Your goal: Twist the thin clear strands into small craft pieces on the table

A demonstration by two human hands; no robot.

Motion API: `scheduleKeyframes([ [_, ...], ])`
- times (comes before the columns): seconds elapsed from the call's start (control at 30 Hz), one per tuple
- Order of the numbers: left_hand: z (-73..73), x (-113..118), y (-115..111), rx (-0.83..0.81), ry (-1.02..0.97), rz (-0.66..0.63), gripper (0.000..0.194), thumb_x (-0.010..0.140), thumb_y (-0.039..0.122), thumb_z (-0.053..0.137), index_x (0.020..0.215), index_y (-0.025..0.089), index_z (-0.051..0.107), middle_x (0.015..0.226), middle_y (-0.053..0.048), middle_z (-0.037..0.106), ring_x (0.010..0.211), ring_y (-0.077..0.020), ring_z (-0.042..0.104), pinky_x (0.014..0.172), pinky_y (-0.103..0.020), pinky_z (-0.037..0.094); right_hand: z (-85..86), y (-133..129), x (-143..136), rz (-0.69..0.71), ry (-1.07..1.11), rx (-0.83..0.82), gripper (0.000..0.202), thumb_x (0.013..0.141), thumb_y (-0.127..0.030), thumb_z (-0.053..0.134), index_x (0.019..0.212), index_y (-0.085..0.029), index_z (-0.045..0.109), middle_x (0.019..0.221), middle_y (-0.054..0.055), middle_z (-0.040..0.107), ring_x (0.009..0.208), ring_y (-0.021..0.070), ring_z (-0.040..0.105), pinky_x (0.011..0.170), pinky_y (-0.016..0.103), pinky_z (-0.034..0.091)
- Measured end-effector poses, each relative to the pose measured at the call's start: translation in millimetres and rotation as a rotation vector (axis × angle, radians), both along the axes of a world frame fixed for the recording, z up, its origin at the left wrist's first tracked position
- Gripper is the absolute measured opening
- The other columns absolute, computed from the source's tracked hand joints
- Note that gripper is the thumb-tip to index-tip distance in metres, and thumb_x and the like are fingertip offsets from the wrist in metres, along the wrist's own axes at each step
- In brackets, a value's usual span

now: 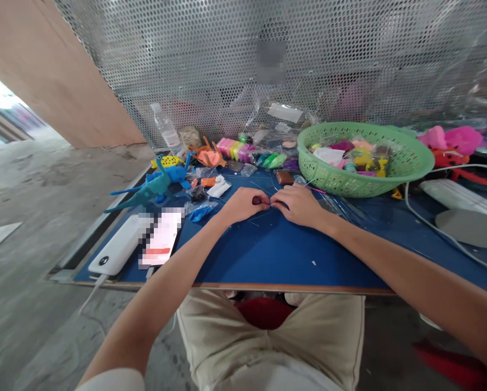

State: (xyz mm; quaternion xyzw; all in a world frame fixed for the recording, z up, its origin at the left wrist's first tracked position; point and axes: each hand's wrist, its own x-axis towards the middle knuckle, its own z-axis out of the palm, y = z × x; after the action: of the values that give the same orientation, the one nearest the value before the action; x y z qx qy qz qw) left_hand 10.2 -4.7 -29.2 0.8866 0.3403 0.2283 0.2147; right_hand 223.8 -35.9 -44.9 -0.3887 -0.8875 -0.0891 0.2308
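Over the middle of the blue table, my left hand [245,205] is closed with a small dark reddish piece of modelling clay [257,200] showing inside its curled fingers. My right hand [295,204] meets it, fingertips pinched together against the left fingertips; whatever lies between them is too small to make out. Just behind the right hand is a brown clay block [285,177]. Thin transparent sticks [341,209] lie to the right of that hand. Left of my hands are a white clay packet [219,187] and a blue clay packet [201,212].
A green basket [366,187] of colourful clay pieces stands back right. Blue and teal dinosaur figures [157,187], a white power bank [119,244] and a phone [162,239] occupy the left side. A plastic bottle [168,130] stands by the perforated metal screen [211,65]. A white cable [420,217] crosses the right.
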Motion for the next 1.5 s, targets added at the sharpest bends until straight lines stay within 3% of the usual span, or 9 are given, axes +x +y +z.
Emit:
scheduleKeyframes([
  [0.4,30.1,-32.2,9.5,0.295,0.045,0.103,0.02,0.092,0.016,0.056,0.099,0.021,0.074,0.098,-0.002,0.077,0.085,-0.0158,0.069,0.08,-0.029,0.052,14.5,-3.7,4.8,-0.024,0.2,-0.068,0.016,0.096,-0.029,0.057,0.088,-0.02,0.068,0.086,0.005,0.073,0.082,0.0213,0.06,0.077,0.035,0.038],
  [0.6,45.2,-29.8,3.7,0.489,-0.382,0.351,0.021,0.099,0.024,0.05,0.108,0.019,0.068,0.097,-0.004,0.074,0.081,-0.0127,0.068,0.076,-0.026,0.054,56.6,-37.7,0.8,-0.067,0.519,0.177,0.017,0.094,-0.031,0.06,0.082,-0.022,0.068,0.077,0.003,0.071,0.072,0.0185,0.058,0.076,0.035,0.043],
  [0.7,65.7,-36.2,-9.6,0.733,-0.727,0.519,0.021,0.101,0.029,0.046,0.108,0.021,0.064,0.098,-0.004,0.071,0.083,-0.0138,0.066,0.074,-0.028,0.054,67.9,-52.1,-5.8,-0.203,0.633,0.064,0.016,0.091,-0.033,0.062,0.084,-0.022,0.071,0.077,0.003,0.072,0.066,0.0168,0.058,0.064,0.031,0.042],
  [0.8,79.2,-46.9,-31.5,1.069,-1.006,0.424,0.016,0.099,0.028,0.048,0.106,0.027,0.063,0.091,-0.001,0.066,0.078,-0.0147,0.064,0.071,-0.03,0.052,64.6,-51.2,-10.0,-0.281,0.575,-0.208,0.022,0.09,-0.039,0.062,0.084,-0.023,0.074,0.072,0.001,0.072,0.054,0.0139,0.054,0.053,0.03,0.037],
  [0.87,75.6,-49.7,-46.4,1.176,-0.823,0.206,0.019,0.096,0.022,0.05,0.107,0.03,0.064,0.082,0.002,0.066,0.077,-0.0149,0.063,0.076,-0.031,0.052,55.4,-43.1,-11.3,-0.296,0.512,-0.337,0.025,0.089,-0.041,0.061,0.082,-0.022,0.075,0.069,0.001,0.071,0.052,0.0141,0.055,0.051,0.029,0.036],
  [1.0,42.9,-37.7,-57.8,0.805,0.036,-0.132,0.024,0.095,0.02,0.053,0.116,0.025,0.064,0.106,-0.004,0.071,0.103,-0.0193,0.065,0.093,-0.035,0.05,29.3,-24.4,-13.8,-0.224,0.508,-0.516,0.024,0.087,-0.04,0.062,0.083,-0.02,0.075,0.074,0.004,0.074,0.06,0.0168,0.061,0.054,0.029,0.04],
  [1.1,17.9,-24.5,-49.4,0.61,0.345,-0.078,0.023,0.096,0.028,0.057,0.116,0.019,0.063,0.106,-0.007,0.07,0.102,-0.0219,0.066,0.093,-0.036,0.05,13.9,-15.7,-15.1,-0.164,0.511,-0.61,0.025,0.087,-0.039,0.062,0.084,-0.018,0.075,0.074,0.005,0.073,0.064,0.0176,0.062,0.058,0.029,0.042],
  [1.27,5.1,-17.1,-37.9,0.412,0.432,0.033,0.023,0.098,0.022,0.052,0.119,0.018,0.061,0.112,-0.009,0.065,0.089,-0.0184,0.068,0.073,-0.027,0.051,5.2,-6.7,-12.9,-0.131,0.383,-0.571,0.02,0.084,-0.034,0.065,0.081,-0.019,0.077,0.083,0.005,0.072,0.067,0.016,0.059,0.063,0.03,0.04],
  [1.5,-1.7,-21.4,-29.3,0.252,0.214,-0.008,0.017,0.097,0.02,0.053,0.104,0.018,0.069,0.103,-0.006,0.067,0.091,-0.0174,0.066,0.083,-0.028,0.05,2.6,0.3,-5.0,-0.047,0.365,-0.569,0.019,0.086,-0.035,0.064,0.085,-0.019,0.075,0.077,0.002,0.067,0.063,0.0131,0.051,0.061,0.028,0.036],
])
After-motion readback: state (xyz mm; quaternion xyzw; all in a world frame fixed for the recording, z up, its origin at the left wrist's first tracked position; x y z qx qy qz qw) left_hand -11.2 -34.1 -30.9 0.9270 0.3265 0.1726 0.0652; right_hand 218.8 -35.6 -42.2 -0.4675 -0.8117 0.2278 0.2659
